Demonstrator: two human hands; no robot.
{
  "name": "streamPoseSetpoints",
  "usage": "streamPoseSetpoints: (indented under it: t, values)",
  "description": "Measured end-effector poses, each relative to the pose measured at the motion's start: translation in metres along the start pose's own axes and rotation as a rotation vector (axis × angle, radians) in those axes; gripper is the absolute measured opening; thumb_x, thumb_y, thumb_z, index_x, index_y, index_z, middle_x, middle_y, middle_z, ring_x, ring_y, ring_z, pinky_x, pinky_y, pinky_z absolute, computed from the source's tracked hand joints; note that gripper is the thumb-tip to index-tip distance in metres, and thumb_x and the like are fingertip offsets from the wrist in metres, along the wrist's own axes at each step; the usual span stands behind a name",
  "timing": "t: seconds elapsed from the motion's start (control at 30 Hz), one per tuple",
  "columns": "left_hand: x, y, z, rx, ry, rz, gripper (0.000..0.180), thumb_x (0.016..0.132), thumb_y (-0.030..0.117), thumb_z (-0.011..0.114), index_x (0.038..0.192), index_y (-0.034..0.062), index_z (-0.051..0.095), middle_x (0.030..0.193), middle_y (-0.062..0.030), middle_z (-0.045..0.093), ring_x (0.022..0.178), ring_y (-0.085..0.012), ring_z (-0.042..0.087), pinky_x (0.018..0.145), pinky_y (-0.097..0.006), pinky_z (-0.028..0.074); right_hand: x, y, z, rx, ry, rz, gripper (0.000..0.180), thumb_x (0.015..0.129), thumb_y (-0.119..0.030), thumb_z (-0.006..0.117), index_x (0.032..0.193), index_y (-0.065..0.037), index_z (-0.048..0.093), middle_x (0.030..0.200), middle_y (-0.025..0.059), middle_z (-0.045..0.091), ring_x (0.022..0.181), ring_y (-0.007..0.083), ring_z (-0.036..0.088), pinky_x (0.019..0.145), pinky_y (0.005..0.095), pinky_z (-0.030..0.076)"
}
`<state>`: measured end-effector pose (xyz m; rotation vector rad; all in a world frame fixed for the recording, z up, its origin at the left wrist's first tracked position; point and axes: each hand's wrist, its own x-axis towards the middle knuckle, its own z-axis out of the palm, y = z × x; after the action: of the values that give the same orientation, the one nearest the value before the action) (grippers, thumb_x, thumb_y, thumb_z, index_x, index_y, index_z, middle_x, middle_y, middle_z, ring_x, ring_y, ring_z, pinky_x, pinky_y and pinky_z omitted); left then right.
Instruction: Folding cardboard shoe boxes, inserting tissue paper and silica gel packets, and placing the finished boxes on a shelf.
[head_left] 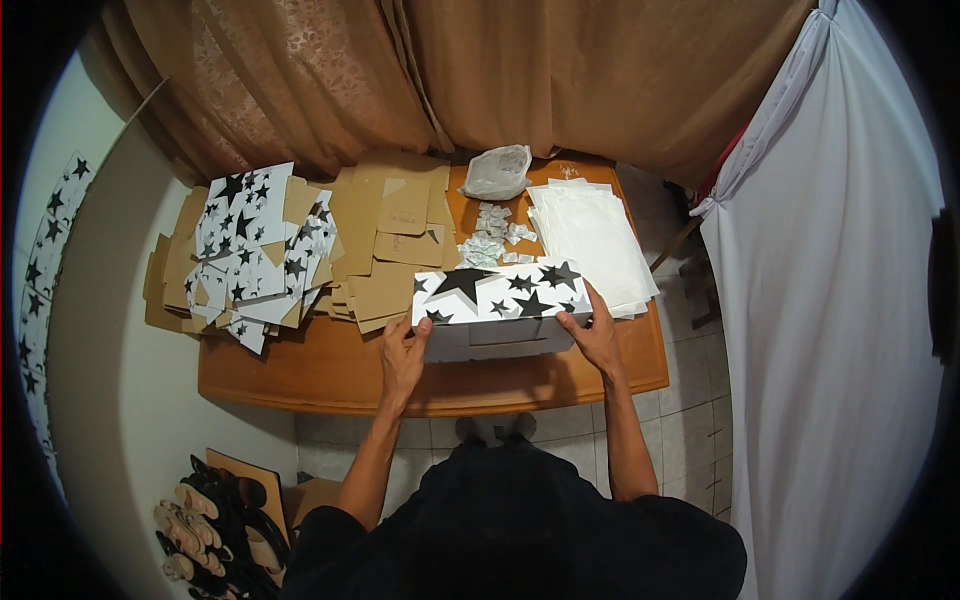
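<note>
A white box with black stars [500,296] is held up at the front of the wooden table, its starry face uppermost and a greyish side turned toward me. My left hand [405,350] grips its left end, thumb on the near edge. On the opposite end, my right hand [596,335] holds it the same way. Just beyond the box lie several small white packets [487,240] in a loose heap. Flat brown cardboard pieces [375,275] are stacked to its left. A pile of white sheets [592,240] lies to its right.
Star-printed pieces [243,225] lie on more cardboard at the table's left. A translucent plastic bag [497,172] sits at the back, before brown curtains [480,75]. The wooden table [290,375] has a curved front edge. Shoes [215,525] are at lower left; a white cloth [820,300] hangs right.
</note>
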<state>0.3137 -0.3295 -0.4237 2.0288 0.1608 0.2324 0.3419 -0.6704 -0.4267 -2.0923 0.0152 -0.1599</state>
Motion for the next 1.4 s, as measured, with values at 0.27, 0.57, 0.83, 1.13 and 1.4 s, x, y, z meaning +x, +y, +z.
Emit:
streamPoseSetpoints:
  t: [0.27, 0.57, 0.83, 1.13, 1.4]
  values:
    - [0.007, -0.027, -0.004, -0.049, -0.042, 0.188, 0.055, 0.095, 0.038, 0.071, 0.138, 0.0044, 0.06, 0.108, -0.0166, 0.063, 0.102, -0.0258, 0.064, 0.082, -0.034, 0.054, 0.003, 0.002, -0.006, 0.172, -0.073, -0.119, 0.096, 0.076, -0.033, 0.089, 0.15, 0.0, 0.038, 0.137, 0.0213, 0.053, 0.128, 0.0331, 0.054, 0.107, 0.0399, 0.045]
    - [-0.029, -0.082, 0.027, -0.005, -0.022, 0.153, 0.098, 0.078, 0.006, 0.082, 0.16, 0.0194, 0.03, 0.11, -0.0193, 0.064, 0.092, -0.0265, 0.062, 0.081, -0.04, 0.053, -0.024, 0.046, 0.038, -0.007, -0.001, -0.211, 0.127, 0.058, -0.018, 0.097, 0.159, -0.01, 0.021, 0.142, 0.0219, 0.049, 0.129, 0.04, 0.051, 0.103, 0.0446, 0.05]
    - [-0.057, -0.141, 0.048, 0.083, -0.068, 0.12, 0.093, 0.079, 0.005, 0.081, 0.157, 0.0159, 0.033, 0.123, -0.0191, 0.059, 0.098, -0.0319, 0.06, 0.087, -0.041, 0.052, -0.059, 0.122, 0.083, -0.185, 0.046, -0.283, 0.109, 0.06, -0.016, 0.097, 0.146, -0.005, 0.032, 0.138, 0.0212, 0.048, 0.122, 0.0407, 0.055, 0.099, 0.0431, 0.051]
    - [-0.069, -0.167, 0.062, -0.073, -0.163, -0.014, 0.067, 0.09, 0.021, 0.076, 0.141, 0.004, 0.036, 0.131, -0.0244, 0.052, 0.109, -0.0366, 0.06, 0.093, -0.046, 0.049, -0.073, 0.146, 0.09, -0.221, -0.038, -0.171, 0.093, 0.068, -0.002, 0.09, 0.143, -0.003, 0.035, 0.132, 0.0226, 0.051, 0.118, 0.0413, 0.057, 0.09, 0.0438, 0.054]
    - [-0.057, -0.158, 0.053, -0.128, -0.181, -0.018, 0.064, 0.098, 0.026, 0.069, 0.145, 0.0007, 0.034, 0.126, -0.0256, 0.057, 0.12, -0.0352, 0.06, 0.097, -0.043, 0.054, -0.07, 0.127, 0.082, 0.017, -0.244, 0.142, 0.107, 0.082, -0.05, 0.08, 0.157, -0.002, 0.021, 0.15, 0.0299, 0.042, 0.135, 0.0433, 0.047, 0.112, 0.046, 0.041]
